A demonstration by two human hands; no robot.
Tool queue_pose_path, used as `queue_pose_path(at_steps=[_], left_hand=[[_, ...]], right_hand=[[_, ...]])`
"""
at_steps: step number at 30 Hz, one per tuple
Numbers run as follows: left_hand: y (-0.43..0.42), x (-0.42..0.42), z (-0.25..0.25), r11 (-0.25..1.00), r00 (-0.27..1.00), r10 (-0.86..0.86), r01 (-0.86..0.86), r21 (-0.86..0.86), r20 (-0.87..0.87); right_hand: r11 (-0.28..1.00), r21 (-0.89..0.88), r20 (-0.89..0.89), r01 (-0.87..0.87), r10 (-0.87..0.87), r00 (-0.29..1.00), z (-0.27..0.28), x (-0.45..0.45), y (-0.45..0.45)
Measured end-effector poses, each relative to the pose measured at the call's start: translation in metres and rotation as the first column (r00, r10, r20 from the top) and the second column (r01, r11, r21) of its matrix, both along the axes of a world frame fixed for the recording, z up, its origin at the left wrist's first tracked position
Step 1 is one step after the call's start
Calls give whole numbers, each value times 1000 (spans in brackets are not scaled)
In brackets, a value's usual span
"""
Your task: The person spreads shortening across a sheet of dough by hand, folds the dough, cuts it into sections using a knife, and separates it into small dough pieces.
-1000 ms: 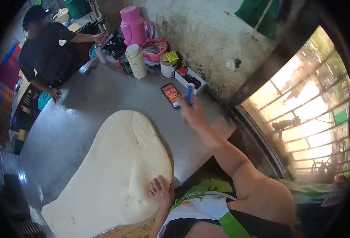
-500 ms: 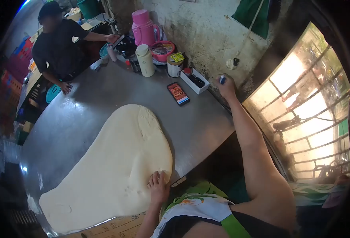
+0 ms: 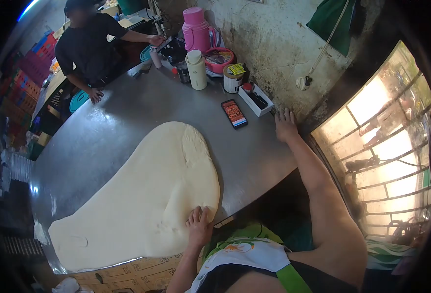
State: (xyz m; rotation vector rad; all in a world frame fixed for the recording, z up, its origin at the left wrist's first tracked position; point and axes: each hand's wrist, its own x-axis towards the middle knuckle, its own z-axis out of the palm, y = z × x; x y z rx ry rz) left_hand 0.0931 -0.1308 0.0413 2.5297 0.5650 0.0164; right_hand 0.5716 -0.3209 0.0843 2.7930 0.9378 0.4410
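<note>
A large slab of pale dough (image 3: pixel 142 195) lies spread over the metal table (image 3: pixel 122 117), wide and folded at its right side and narrowing toward the lower left. My left hand (image 3: pixel 199 225) rests on the dough's near right edge, its fingers slightly bent and apart on the surface. At the table's right corner, my right hand (image 3: pixel 286 126) lies with fingers stretched out, beside a white open box (image 3: pixel 256 101) that holds dark items. Nothing shows in that hand. A phone (image 3: pixel 234 114) with a lit screen lies left of the box.
Along the wall stand a cream bottle (image 3: pixel 196 71), a pink thermos jug (image 3: pixel 196 34), a pink basket (image 3: pixel 219 57) and a can (image 3: pixel 233 79). Across the table another person (image 3: pixel 91 49) has one hand on its edge. A barred window (image 3: pixel 381 136) is at right.
My right hand held a small blue-and-white object up near the wall; now it is down at the table corner and that object is out of sight. My left hand stays on the dough.
</note>
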Motion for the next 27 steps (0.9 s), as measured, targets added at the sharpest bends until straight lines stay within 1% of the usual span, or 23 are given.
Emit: queue_pose_path(at_steps=[2,4,5,6,7,8,9,11,12,13,14,15,16,17,18,19,20,22,23,24,25,26,27], left_hand=[[2,-1,-3,1000,1000,-13,13,5,6],[4,-4,-7,1000,1000,-26,26,8,13],[4,-5,-7,1000,1000,-22,22,5,11],[3,-6,-6,1000,1000,-25,25,-5,7],[3,-5,-4,1000,1000,-27,27,-13,5],[5,-4,-3,1000,1000,-25,25,-18,4],[6,-3,-2,1000,1000,-16,16,-18,6],[5,-3,-2,1000,1000,-13,13,-18,4],[5,-2,-2,1000,1000,-11,11,-19,1],[4,1,-2,1000,1000,2,-2,-19,2],[2,3,-2,1000,1000,19,-19,-13,-2],[0,2,0,1000,1000,28,-29,-8,-11],[-1,4,1,999,999,39,-39,0,-15],[0,8,1,999,999,43,-43,3,-17],[0,8,0,998,998,55,-55,-3,-18],[0,7,0,998,998,66,-66,-9,-22],[0,7,-1,997,997,77,-77,-17,-27],[-1,7,1,995,995,92,-93,-28,-49],[0,8,2,994,993,102,-104,-37,-60],[0,10,3,992,991,110,-114,-47,-70],[0,13,5,992,990,115,-119,-51,-76],[0,16,7,988,988,131,-137,-66,-88],[0,18,10,985,984,147,-155,-80,-100]], right_hand=[[999,-24,-136,26,-29,990,-3,-18,6],[990,58,-224,-129,139,965,26,-80,15],[995,100,-795,30,62,604,79,-123,28],[964,264,-950,-23,265,165,25,-135,12],[854,521,-835,-6,508,-212,-32,-174,1],[937,268,-942,-226,205,-266,4,-221,14],[911,396,-896,-115,356,-266,-18,-268,-10],[989,137,-827,-51,86,-555,-19,-301,-31],[989,138,-826,-60,81,-558,-17,-281,-27],[921,259,-887,-292,107,-449,-12,-242,-15],[792,333,-923,-511,165,-347,-9,-203,-4],[965,28,-946,-262,-59,-317,-35,-162,7],[879,477,-879,-4,477,-14,-55,-129,15],[844,454,-891,285,440,113,-44,-94,44],[843,486,-808,232,331,488,-31,-56,71],[798,520,-780,305,298,550,-35,-15,94],[659,688,-647,304,367,668,-71,31,111],[683,553,-744,477,147,652,-107,105,141],[688,548,-748,476,149,647,-129,129,153],[710,622,-595,330,156,788,-151,149,163],[728,664,-416,170,170,894,-164,161,168],[731,660,-420,170,172,891,-165,163,172],[730,651,-476,208,179,861,-165,164,178]])
